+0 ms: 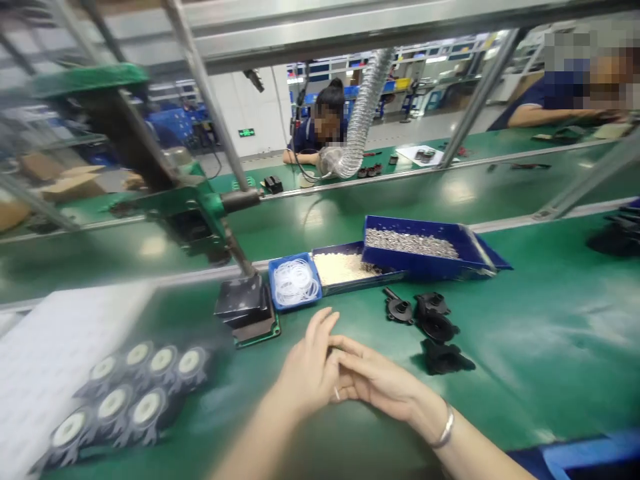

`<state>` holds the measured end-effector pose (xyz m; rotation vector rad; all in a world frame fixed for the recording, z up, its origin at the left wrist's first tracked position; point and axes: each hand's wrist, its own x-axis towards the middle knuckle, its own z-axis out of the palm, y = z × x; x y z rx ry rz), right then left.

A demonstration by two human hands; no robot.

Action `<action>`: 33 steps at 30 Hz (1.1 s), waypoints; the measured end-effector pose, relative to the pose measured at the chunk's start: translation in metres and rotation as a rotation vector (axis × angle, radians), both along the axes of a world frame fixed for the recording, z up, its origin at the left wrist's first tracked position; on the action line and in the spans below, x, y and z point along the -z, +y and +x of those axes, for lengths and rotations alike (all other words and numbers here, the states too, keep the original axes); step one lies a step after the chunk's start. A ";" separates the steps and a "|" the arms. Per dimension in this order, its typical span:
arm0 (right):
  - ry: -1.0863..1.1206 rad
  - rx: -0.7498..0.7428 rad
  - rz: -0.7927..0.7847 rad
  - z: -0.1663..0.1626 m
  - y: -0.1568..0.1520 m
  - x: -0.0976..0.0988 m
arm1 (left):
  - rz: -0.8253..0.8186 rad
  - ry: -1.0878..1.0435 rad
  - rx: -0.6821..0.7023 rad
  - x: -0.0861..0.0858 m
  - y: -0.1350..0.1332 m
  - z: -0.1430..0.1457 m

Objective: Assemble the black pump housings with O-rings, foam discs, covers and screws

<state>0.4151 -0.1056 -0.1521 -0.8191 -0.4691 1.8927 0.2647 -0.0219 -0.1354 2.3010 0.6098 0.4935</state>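
My left hand and my right hand meet above the green tabletop, fingers closed round something mostly hidden between them. A dark sliver shows between the fingertips, and a small white bit sticks out below. Beyond my hands is a blue tray of white rings. To the right lie several black plastic housings. At the left, several black parts with pale round centres stand in rows, blurred.
A green press with a black block base stands left of the trays. Blue bins hold cream-coloured pieces and small metal parts. Metal frame bars cross overhead. Two people sit at the opposite bench near a silver duct.
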 end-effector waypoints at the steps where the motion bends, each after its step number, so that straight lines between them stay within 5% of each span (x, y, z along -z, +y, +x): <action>1: 0.022 -0.018 -0.011 0.000 -0.001 0.001 | 0.032 0.051 0.005 -0.008 -0.001 -0.005; 4: 0.094 -0.034 -0.056 0.003 -0.004 0.002 | 0.167 0.181 -0.086 -0.032 -0.001 -0.038; 7: 0.160 -0.017 -0.096 0.007 -0.005 0.003 | 0.306 0.400 -0.385 -0.044 0.010 -0.100; 10: 0.196 0.020 -0.119 0.009 -0.003 0.004 | 0.394 0.686 -0.521 -0.034 0.034 -0.164; 13: 0.160 0.104 -0.145 0.008 0.001 0.005 | 0.446 0.748 -0.429 -0.015 0.059 -0.197; 17: 0.099 0.226 -0.118 0.004 0.005 0.006 | 0.416 0.586 -0.351 -0.003 0.058 -0.184; 26: -0.092 0.168 0.060 -0.004 0.028 -0.023 | -0.036 0.144 -0.034 0.001 0.000 -0.085; 33: -0.330 0.189 0.137 -0.027 0.048 -0.038 | -0.372 -0.105 -0.146 0.036 -0.001 -0.071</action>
